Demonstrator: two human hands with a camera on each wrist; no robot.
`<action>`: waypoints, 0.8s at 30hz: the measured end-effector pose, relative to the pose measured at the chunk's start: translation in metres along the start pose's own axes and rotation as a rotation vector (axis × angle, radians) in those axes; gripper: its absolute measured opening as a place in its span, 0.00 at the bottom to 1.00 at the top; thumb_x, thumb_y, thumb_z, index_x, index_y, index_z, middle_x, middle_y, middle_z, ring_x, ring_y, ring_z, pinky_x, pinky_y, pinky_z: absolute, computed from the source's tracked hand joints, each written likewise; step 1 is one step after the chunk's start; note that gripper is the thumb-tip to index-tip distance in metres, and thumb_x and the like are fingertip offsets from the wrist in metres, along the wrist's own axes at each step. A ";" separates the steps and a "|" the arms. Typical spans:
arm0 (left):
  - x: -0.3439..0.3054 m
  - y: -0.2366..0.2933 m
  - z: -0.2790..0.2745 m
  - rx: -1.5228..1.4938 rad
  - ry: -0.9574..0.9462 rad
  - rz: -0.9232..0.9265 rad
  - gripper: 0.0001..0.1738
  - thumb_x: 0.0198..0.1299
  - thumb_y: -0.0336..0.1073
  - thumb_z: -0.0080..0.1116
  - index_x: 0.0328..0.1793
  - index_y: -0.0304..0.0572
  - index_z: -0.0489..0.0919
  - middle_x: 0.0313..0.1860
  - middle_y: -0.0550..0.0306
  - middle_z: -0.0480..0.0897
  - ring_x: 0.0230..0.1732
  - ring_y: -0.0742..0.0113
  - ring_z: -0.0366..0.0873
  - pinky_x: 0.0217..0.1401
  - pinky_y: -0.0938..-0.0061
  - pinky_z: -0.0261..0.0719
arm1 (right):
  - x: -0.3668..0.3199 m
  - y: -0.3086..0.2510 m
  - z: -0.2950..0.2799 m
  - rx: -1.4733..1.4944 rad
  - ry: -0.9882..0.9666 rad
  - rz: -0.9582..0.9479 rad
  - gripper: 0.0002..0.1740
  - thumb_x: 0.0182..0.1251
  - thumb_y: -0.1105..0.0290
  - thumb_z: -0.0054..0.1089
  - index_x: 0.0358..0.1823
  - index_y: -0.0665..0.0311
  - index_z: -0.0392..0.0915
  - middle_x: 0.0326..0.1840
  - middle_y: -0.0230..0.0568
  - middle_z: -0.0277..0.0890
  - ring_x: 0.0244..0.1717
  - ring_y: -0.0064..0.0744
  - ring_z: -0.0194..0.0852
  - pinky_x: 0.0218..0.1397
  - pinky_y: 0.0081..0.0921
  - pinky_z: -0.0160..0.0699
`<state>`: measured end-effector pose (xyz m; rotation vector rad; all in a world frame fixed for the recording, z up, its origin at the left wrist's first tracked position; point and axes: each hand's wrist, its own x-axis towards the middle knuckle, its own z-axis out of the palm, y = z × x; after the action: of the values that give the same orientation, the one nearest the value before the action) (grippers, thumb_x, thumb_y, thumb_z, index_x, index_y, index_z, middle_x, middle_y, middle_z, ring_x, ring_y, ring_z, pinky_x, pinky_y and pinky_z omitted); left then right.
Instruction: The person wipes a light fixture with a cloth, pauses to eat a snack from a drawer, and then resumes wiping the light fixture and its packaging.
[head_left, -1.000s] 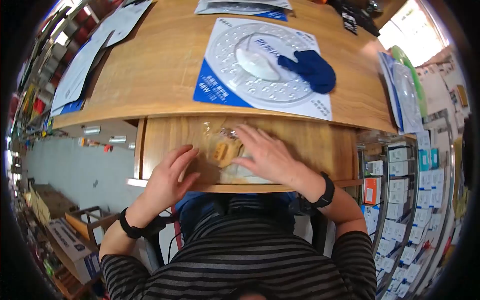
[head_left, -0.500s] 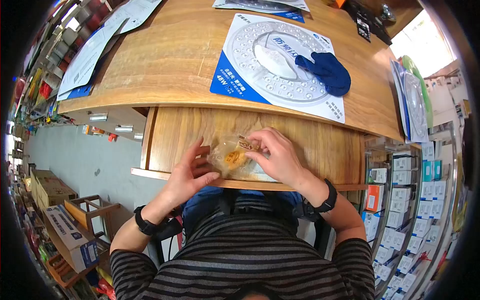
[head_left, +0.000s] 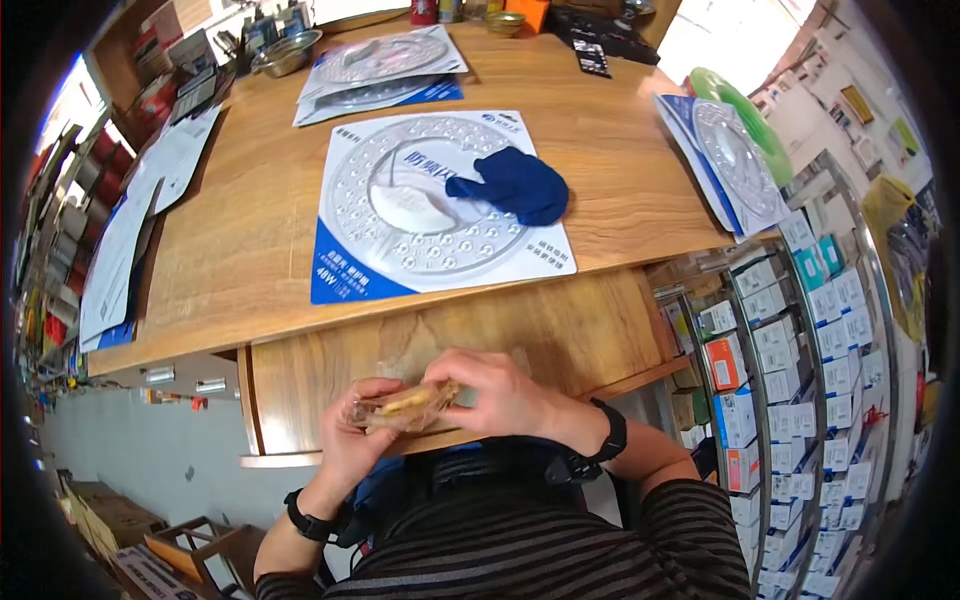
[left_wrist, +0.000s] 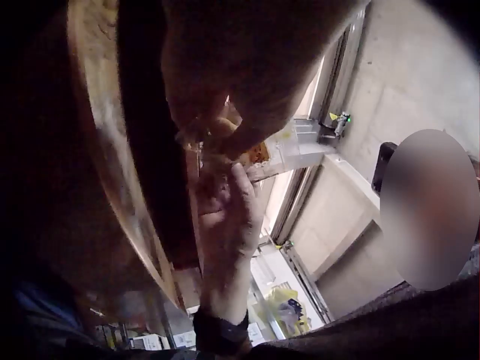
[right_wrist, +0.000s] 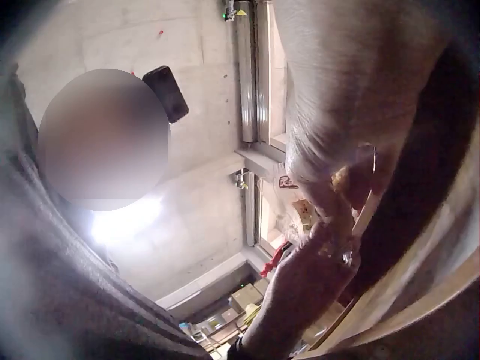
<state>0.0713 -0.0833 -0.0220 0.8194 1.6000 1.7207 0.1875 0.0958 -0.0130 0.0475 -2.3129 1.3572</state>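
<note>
A yellow-brown pastry in a clear plastic wrapper [head_left: 408, 404] is held up over the front of the open drawer [head_left: 330, 340]. My left hand [head_left: 352, 432] grips its left end, thumb below and fingers above. At the other end my right hand [head_left: 497, 394] pinches the wrapper between thumb and fingers. Brown print on the wrapped pastry [right_wrist: 303, 213] shows between the hands in the right wrist view. In the dim left wrist view the hands hide most of it.
On the desk [head_left: 240, 220] lies a lamp-panel package [head_left: 350, 250], with a white mouse [head_left: 412, 208] and a dark blue cloth item [head_left: 525, 187] on it. More panel packages [head_left: 385, 65] lie behind. Shelves of small boxes [head_left: 780, 350] stand to the right.
The wrapped pastry has been lifted from the drawer and drawn toward the body. My left hand, open beside it earlier, now grips it too. The head view has turned.
</note>
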 end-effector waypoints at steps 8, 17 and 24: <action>0.010 0.015 0.008 0.031 -0.113 -0.010 0.15 0.49 0.24 0.68 0.44 0.34 0.80 0.45 0.56 0.82 0.48 0.70 0.78 0.52 0.74 0.76 | -0.004 -0.011 -0.015 -0.024 -0.013 -0.040 0.15 0.48 0.75 0.72 0.38 0.66 0.77 0.36 0.42 0.79 0.36 0.41 0.80 0.39 0.28 0.78; 0.029 0.031 0.011 0.305 -0.261 0.155 0.15 0.49 0.26 0.69 0.44 0.33 0.82 0.42 0.49 0.83 0.43 0.64 0.81 0.48 0.73 0.77 | -0.001 -0.020 -0.034 -0.081 -0.104 -0.015 0.18 0.46 0.74 0.74 0.38 0.71 0.77 0.36 0.46 0.80 0.37 0.41 0.81 0.41 0.30 0.78; 0.034 0.029 0.007 0.219 -0.415 0.086 0.14 0.49 0.27 0.70 0.43 0.34 0.83 0.40 0.53 0.84 0.41 0.68 0.80 0.44 0.75 0.76 | -0.009 -0.016 -0.030 0.002 -0.074 -0.021 0.17 0.48 0.69 0.73 0.37 0.67 0.78 0.31 0.46 0.78 0.33 0.45 0.78 0.35 0.35 0.75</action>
<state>0.0556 -0.0535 0.0080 1.2756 1.4940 1.3305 0.2107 0.1109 0.0089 0.1241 -2.3656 1.3690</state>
